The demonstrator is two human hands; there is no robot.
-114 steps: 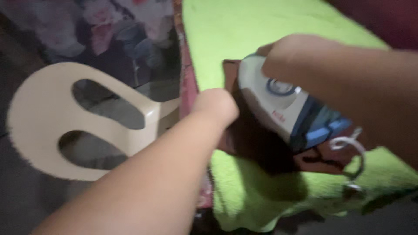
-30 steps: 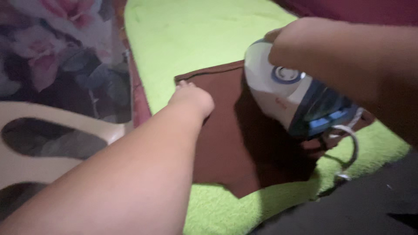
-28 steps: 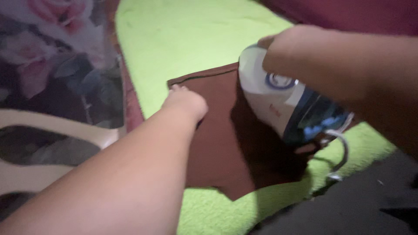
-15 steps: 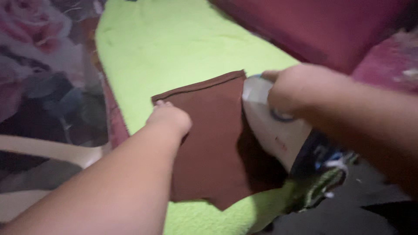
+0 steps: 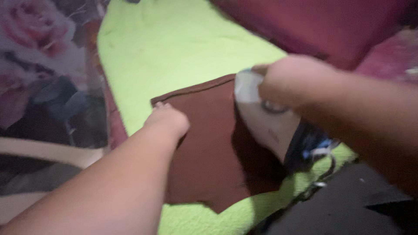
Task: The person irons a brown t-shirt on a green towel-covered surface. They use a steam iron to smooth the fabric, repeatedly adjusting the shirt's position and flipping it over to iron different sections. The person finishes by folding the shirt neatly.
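Note:
A brown piece of cloth (image 5: 209,148) lies flat on a bright green towel-covered board (image 5: 174,48). My left hand (image 5: 167,122) presses down on the cloth's left edge, fingers curled. My right hand (image 5: 291,80) grips the handle of a white and blue clothes iron (image 5: 270,122), which rests on the cloth's right side, nose toward the far edge. The iron's cord (image 5: 324,167) hangs off near the board's near right edge.
A cream plastic chair (image 5: 48,152) stands left of the board, beside floral fabric (image 5: 39,56). A dark red cushion or cloth (image 5: 322,26) lies beyond the board at the right. Dark fabric (image 5: 348,204) fills the lower right corner.
The iron has slid left and toward the cloth's far edge in my right hand. My left hand stays on the cloth's left edge. The view has shifted so the board sits higher.

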